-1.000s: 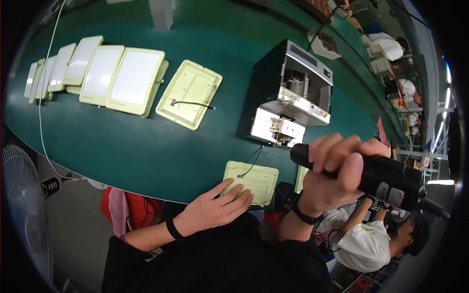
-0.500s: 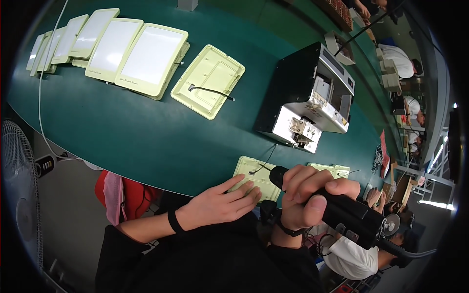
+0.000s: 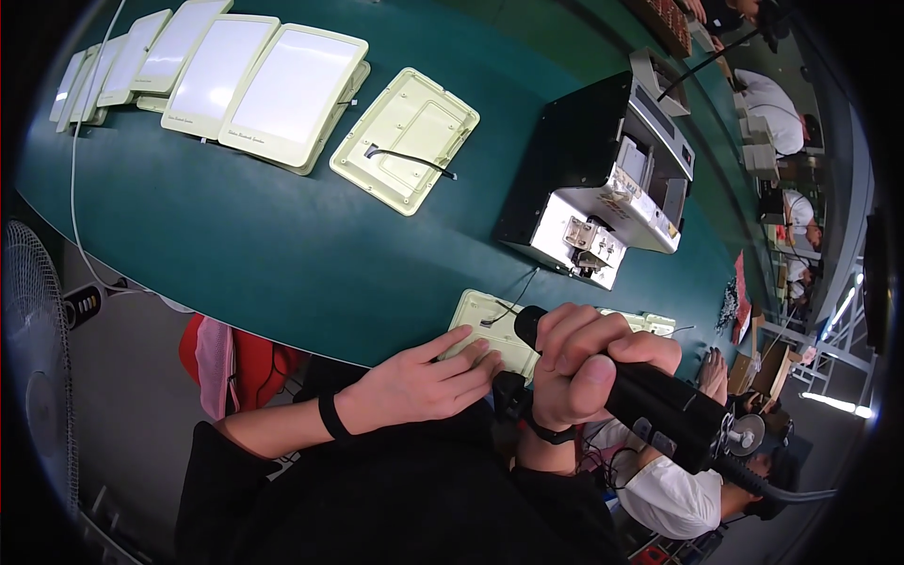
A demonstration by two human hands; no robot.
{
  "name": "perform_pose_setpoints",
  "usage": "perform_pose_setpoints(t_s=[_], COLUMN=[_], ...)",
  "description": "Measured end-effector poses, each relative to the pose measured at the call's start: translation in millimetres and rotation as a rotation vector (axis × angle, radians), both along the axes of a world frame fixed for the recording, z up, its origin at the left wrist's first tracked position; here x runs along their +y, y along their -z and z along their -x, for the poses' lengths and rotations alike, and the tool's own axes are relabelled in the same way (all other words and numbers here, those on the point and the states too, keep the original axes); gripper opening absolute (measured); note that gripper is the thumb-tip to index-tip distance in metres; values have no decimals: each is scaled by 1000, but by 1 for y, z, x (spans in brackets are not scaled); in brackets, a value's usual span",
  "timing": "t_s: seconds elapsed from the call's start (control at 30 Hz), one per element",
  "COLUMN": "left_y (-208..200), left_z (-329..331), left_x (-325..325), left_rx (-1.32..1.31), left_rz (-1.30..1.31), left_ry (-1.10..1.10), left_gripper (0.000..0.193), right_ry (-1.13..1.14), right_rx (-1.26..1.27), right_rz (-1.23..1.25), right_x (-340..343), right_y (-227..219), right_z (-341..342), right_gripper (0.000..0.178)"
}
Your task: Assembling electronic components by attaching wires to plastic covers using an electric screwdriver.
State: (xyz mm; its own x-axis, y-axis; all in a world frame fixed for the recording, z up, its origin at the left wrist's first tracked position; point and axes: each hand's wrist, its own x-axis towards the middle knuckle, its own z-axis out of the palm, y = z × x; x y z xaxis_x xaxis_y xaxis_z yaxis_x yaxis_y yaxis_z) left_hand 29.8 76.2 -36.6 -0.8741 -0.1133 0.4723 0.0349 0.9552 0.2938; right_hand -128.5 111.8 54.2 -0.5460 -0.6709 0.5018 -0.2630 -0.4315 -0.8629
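My left hand (image 3: 414, 379) lies with fingers spread on a pale yellow-green plastic cover (image 3: 473, 309) at the table's near edge. My right hand (image 3: 589, 367) is wrapped round a black electric screwdriver (image 3: 664, 405), held slanting above the cover's right side. Its nose points at the cover, and I cannot make out whether the bit touches it. A thin dark cable (image 3: 524, 288) rises from the cover toward the machine. Farther off lies a second open cover (image 3: 407, 141) with a black cable across it.
A black and silver bench machine (image 3: 593, 179) stands beyond my right hand. White-faced panels (image 3: 297, 85) are stacked at the far left. Another cover (image 3: 650, 323) lies past the screwdriver, near a co-worker's hands (image 3: 713, 372). A fan (image 3: 38, 358) stands left of the green table (image 3: 245, 245).
The view has shifted a little, so the scene sits slightly higher. Both hands keep their grip and place; the screwdriver's nose has moved slightly relative to the cover.
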Motion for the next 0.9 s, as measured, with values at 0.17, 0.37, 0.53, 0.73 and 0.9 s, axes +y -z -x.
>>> perform_pose_setpoints(t_s=[0.17,0.37,0.53,0.73,0.9], left_y=[-2,-6,-2,0,0], left_z=[-2,-1,0,0,2], left_x=[1,2,5,5,5], left_rx=[-1,-55,-40,-38,-35], left_rz=[15,54,40,34,39], left_ry=[-14,-32,-46,-44,-47], left_gripper=[30,30,29,28,28], right_ry=[-8,135,186,214,287], right_rx=[-47,193,137,44,64], right_rz=[60,287,170,102,225], right_x=[-1,-6,-26,1,15], right_y=[2,-55,-54,-38,-43], right_z=[7,31,48,39,31], right_gripper=[28,20,22,24,25])
